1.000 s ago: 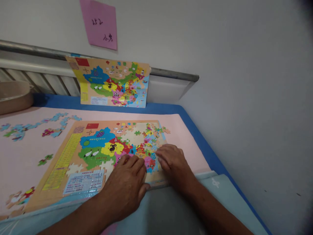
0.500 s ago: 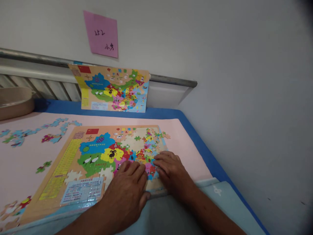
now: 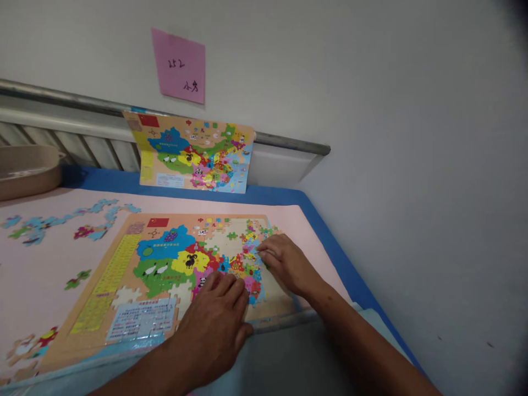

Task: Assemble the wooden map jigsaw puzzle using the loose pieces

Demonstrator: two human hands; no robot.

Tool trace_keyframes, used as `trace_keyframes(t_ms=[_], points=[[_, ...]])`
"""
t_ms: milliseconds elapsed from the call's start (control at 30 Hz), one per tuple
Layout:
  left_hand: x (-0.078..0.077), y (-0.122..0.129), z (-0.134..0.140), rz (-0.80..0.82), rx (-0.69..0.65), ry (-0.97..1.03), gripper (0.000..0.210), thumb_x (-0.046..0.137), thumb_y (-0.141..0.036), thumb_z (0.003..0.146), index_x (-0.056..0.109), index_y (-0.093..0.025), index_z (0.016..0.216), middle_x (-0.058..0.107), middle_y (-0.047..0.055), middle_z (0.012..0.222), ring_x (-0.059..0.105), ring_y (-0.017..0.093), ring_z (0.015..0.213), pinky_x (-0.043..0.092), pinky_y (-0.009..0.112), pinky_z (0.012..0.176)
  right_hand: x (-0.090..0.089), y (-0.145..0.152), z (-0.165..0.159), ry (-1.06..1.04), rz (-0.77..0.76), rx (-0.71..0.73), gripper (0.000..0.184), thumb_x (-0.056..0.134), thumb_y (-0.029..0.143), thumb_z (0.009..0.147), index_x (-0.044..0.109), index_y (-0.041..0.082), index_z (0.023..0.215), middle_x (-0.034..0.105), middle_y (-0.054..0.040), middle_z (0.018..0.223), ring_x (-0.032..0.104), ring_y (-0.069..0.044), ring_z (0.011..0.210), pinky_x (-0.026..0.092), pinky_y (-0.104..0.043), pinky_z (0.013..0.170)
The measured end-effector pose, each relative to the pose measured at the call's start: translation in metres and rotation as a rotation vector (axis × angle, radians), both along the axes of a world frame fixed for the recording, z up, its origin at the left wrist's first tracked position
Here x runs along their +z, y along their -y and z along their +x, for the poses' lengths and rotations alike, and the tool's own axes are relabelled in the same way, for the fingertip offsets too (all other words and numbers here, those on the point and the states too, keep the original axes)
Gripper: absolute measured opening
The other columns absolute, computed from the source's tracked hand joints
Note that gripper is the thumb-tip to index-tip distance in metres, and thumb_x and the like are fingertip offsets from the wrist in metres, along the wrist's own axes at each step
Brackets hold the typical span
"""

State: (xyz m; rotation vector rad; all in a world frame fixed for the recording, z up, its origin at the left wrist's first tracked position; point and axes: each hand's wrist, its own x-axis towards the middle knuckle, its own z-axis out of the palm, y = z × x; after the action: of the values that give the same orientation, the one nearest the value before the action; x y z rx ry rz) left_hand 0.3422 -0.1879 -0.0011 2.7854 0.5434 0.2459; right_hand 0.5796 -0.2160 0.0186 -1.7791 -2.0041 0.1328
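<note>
A partly filled map jigsaw puzzle [image 3: 160, 278] lies in front of me, with pale backing showing in its gaps. My left hand [image 3: 218, 322] rests palm down over its lower middle, fingers laid on the pieces near the pink panda area. At the right side of the map, my right hand [image 3: 284, 261] is closed, with thumb and fingertips pinched at a puzzle piece [image 3: 254, 254] among the small colourful pieces. Its fingers partly hide that piece and the pieces beside it.
A printed reference map [image 3: 198, 154] leans against the metal rail [image 3: 289, 144]. Joined blue edge pieces [image 3: 78, 213] and a green piece [image 3: 78, 279] lie left of the board, with more pieces [image 3: 35, 346] at its lower left. A beige basket [image 3: 31, 173] stands at the far left.
My right hand has moved up and away from me, from the lower right of the map to its right middle, and its fingers have pinched together. My left hand stays put.
</note>
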Motion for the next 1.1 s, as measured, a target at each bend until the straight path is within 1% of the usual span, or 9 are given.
trace_keyframes(t_ms=[133, 267, 433, 633, 733, 833, 900, 1033, 1100], points=[[-0.002, 0.0, 0.0, -0.019, 0.001, -0.016, 0.036, 0.062, -0.04, 0.1, 0.066, -0.016, 0.127, 0.064, 0.012, 0.138, 0.052, 0.036, 0.13, 0.036, 0.061, 0.117, -0.015, -0.009, 0.0, 0.023, -0.038, 0.005, 0.013, 0.06, 0.018, 0.102, 0.07, 0.02, 0.094, 0.069, -0.0035, 0.091, 0.059, -0.021, 0.09, 0.044, -0.036, 0.087], [-0.005, -0.001, -0.001, -0.011, -0.005, -0.028, 0.041, 0.06, -0.043, 0.101, 0.065, -0.015, 0.131, 0.063, 0.013, 0.142, 0.051, 0.036, 0.133, 0.032, 0.062, 0.121, -0.025, -0.007, 0.0, 0.085, -0.062, -0.018, 0.007, 0.065, 0.023, 0.101, 0.071, 0.02, 0.102, 0.068, -0.0052, 0.098, 0.057, -0.022, 0.093, 0.043, -0.037, 0.086], [-0.009, -0.001, -0.001, -0.025, -0.004, -0.029, 0.042, 0.06, -0.042, 0.1, 0.065, -0.015, 0.132, 0.062, 0.013, 0.144, 0.05, 0.037, 0.135, 0.031, 0.063, 0.122, -0.022, -0.011, 0.002, 0.103, -0.101, -0.035, 0.007, 0.068, 0.019, 0.098, 0.073, 0.021, 0.103, 0.067, -0.0057, 0.1, 0.057, -0.022, 0.095, 0.042, -0.037, 0.086], [-0.005, -0.002, 0.001, -0.055, -0.004, -0.029, 0.042, 0.061, -0.042, 0.1, 0.066, -0.014, 0.131, 0.063, 0.014, 0.142, 0.051, 0.038, 0.134, 0.032, 0.064, 0.122, -0.021, -0.013, 0.003, 0.145, -0.095, -0.073, 0.008, 0.066, 0.019, 0.1, 0.073, 0.022, 0.1, 0.068, -0.0045, 0.098, 0.058, -0.022, 0.095, 0.041, -0.037, 0.086], [-0.005, -0.002, 0.001, -0.053, 0.002, -0.024, 0.04, 0.062, -0.041, 0.099, 0.067, -0.015, 0.129, 0.063, 0.014, 0.142, 0.052, 0.038, 0.133, 0.033, 0.064, 0.121, -0.021, -0.012, 0.006, 0.131, -0.082, -0.077, 0.006, 0.069, 0.018, 0.098, 0.073, 0.021, 0.101, 0.068, -0.0049, 0.1, 0.058, -0.023, 0.097, 0.042, -0.038, 0.089], [-0.007, -0.001, 0.001, -0.045, 0.004, -0.013, 0.038, 0.063, -0.042, 0.099, 0.068, -0.016, 0.126, 0.063, 0.013, 0.142, 0.052, 0.038, 0.133, 0.034, 0.064, 0.12, -0.022, -0.012, 0.011, 0.112, -0.079, -0.082, 0.01, 0.069, 0.016, 0.098, 0.074, 0.021, 0.106, 0.069, -0.0059, 0.104, 0.058, -0.023, 0.101, 0.041, -0.039, 0.092], [-0.009, -0.002, 0.001, -0.035, 0.001, -0.008, 0.039, 0.062, -0.043, 0.099, 0.067, -0.016, 0.127, 0.063, 0.014, 0.142, 0.052, 0.038, 0.133, 0.033, 0.064, 0.12, -0.023, -0.012, 0.012, 0.112, -0.082, -0.114, 0.012, 0.068, 0.015, 0.098, 0.073, 0.021, 0.107, 0.068, -0.0061, 0.105, 0.057, -0.024, 0.101, 0.04, -0.038, 0.091], [-0.009, -0.002, 0.002, -0.025, 0.004, -0.015, 0.039, 0.061, -0.041, 0.1, 0.067, -0.016, 0.129, 0.064, 0.013, 0.141, 0.052, 0.037, 0.133, 0.033, 0.063, 0.121, -0.022, -0.009, 0.009, 0.118, -0.109, -0.205, 0.003, 0.072, 0.02, 0.096, 0.07, 0.02, 0.099, 0.068, -0.0051, 0.102, 0.056, -0.023, 0.099, 0.038, -0.036, 0.088], [-0.007, -0.002, 0.002, -0.032, 0.007, -0.025, 0.039, 0.061, -0.04, 0.1, 0.067, -0.016, 0.13, 0.064, 0.013, 0.14, 0.052, 0.037, 0.132, 0.033, 0.062, 0.121, -0.021, -0.006, 0.007, 0.135, -0.15, -0.242, 0.007, 0.075, 0.023, 0.094, 0.07, 0.021, 0.096, 0.068, -0.0043, 0.101, 0.056, -0.023, 0.097, 0.036, -0.036, 0.086]])
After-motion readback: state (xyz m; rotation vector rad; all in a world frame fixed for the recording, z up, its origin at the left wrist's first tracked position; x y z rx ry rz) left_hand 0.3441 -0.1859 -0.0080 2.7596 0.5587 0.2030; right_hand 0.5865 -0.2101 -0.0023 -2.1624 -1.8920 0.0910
